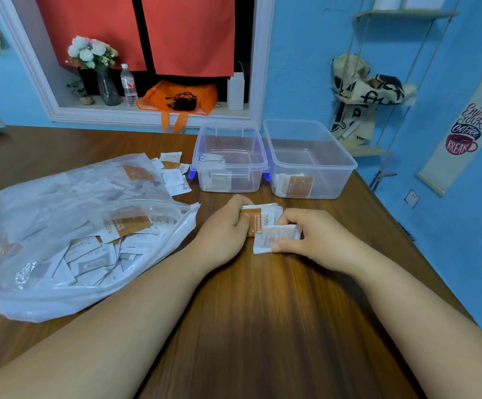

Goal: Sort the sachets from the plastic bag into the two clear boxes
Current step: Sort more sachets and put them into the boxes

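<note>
At the centre of the frame, a small stack of orange-and-white sachets [258, 218] is gripped by the left hand [228, 226], its fingers curled round it. A white sachet [277, 237] is pinched by the right hand [312, 234], overlapping the stack. The plastic bag [32, 298], full of sachets, is laid at the left on the wooden table [263, 326]. In the upper centre, white sachets are held in the left clear box [242, 182] and an orange-and-white one in the right clear box [332, 182].

Left hand [226, 226] and right hand [316, 236] curl close together.
</note>
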The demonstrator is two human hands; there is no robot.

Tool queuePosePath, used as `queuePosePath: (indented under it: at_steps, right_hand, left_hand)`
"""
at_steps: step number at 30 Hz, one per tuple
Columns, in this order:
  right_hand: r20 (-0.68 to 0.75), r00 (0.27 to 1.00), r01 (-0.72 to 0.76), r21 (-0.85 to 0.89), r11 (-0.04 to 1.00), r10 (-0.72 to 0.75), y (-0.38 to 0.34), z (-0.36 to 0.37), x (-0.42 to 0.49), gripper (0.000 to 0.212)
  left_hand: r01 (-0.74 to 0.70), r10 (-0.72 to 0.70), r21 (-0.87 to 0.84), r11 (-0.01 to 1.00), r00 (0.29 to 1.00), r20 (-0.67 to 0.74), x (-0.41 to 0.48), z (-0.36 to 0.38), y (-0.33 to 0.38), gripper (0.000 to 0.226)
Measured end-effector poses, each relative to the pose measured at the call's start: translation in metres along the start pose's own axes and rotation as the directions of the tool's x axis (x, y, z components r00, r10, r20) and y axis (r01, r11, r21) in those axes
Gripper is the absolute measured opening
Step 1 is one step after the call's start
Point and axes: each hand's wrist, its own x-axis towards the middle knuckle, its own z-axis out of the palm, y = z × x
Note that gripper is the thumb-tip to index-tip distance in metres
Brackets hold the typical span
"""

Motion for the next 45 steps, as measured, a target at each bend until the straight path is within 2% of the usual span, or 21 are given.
queuePosePath:
  at_steps: [3, 8, 9, 12, 13, 17, 21, 29, 36, 39, 41, 43, 45]
  right_hand:
    - [-0.134, 0.991, -0.006, 0.001, 1.000, 0.006, 0.004, 0.002, 0.003, 0.024]
    - [-0.281, 0.960, 0.002, 0.038, 0.999, 0.009, 0.007, 0.010, 0.012, 0.044]
    - [-0.292, 0.957, 0.017, 0.043, 0.999, -0.004, 0.006, 0.011, 0.013, 0.051]
    - [-0.238, 0.971, 0.042, 0.034, 0.999, -0.033, 0.004, 0.012, 0.012, 0.089]
    - [-0.211, 0.977, 0.045, 0.024, 0.999, -0.039, 0.004, 0.012, 0.010, 0.092]
    - [-0.072, 0.990, 0.115, -0.049, 0.992, -0.119, 0.006, 0.011, 0.010, 0.063]
    - [-0.062, 0.990, 0.119, -0.063, 0.991, -0.123, 0.003, 0.011, 0.009, 0.041]
    - [-0.048, 0.996, 0.067, -0.055, 0.996, -0.070, 0.001, 0.012, 0.005, 0.032]
    - [-0.027, 0.999, 0.034, -0.051, 0.998, -0.035, 0.001, -0.005, 0.003, 0.027]
    - [-0.043, 0.997, 0.053, -0.102, 0.993, -0.058, 0.003, -0.028, 0.003, 0.025]
    - [-0.114, 0.991, 0.058, -0.144, 0.988, -0.075, 0.010, -0.046, 0.006, 0.022]
    - [-0.205, 0.976, 0.048, -0.149, 0.988, -0.078, 0.019, -0.063, 0.013, 0.022]
    - [-0.259, 0.964, 0.034, -0.127, 0.991, -0.066, 0.028, -0.073, 0.021, 0.021]
  left_hand:
    - [-0.015, 0.016, -0.013, 1.000, 0.999, 0.032, -0.003, 0.002, 0.004, 0.014]
    - [-0.083, 0.082, 0.018, 0.996, 0.994, 0.066, -0.005, 0.007, 0.008, 0.025]
    - [-0.096, 0.093, 0.053, 0.994, 0.994, 0.060, -0.005, 0.008, 0.008, 0.027]
    - [-0.110, 0.105, 0.117, 0.987, 0.993, 0.046, -0.003, 0.009, 0.007, 0.024]
    - [-0.113, 0.108, 0.115, 0.987, 0.993, 0.048, -0.002, 0.009, 0.007, 0.024]
    - [-0.096, 0.094, 0.056, 0.994, 0.995, 0.028, -0.004, 0.006, 0.005, 0.034]
    - [-0.028, 0.025, 0.098, 0.995, 0.999, 0.027, -0.003, 0.007, 0.002, 0.048]
    - [-0.047, 0.040, 0.193, 0.980, 0.998, 0.039, 0.000, 0.010, 0.003, 0.032]
    - [-0.128, 0.121, 0.195, 0.972, 0.991, 0.048, 0.004, 0.009, 0.015, 0.031]
    - [-0.199, 0.195, 0.133, 0.971, 0.980, 0.041, 0.011, 0.005, 0.030, 0.029]
    - [-0.218, 0.219, 0.065, 0.974, 0.976, -0.018, 0.020, 0.004, 0.041, 0.024]
    - [-0.172, 0.166, -0.057, 0.983, 0.981, -0.096, 0.033, 0.002, 0.049, 0.019]
    - [-0.062, 0.036, -0.197, 0.978, 0.990, -0.135, 0.047, 0.003, 0.052, 0.017]
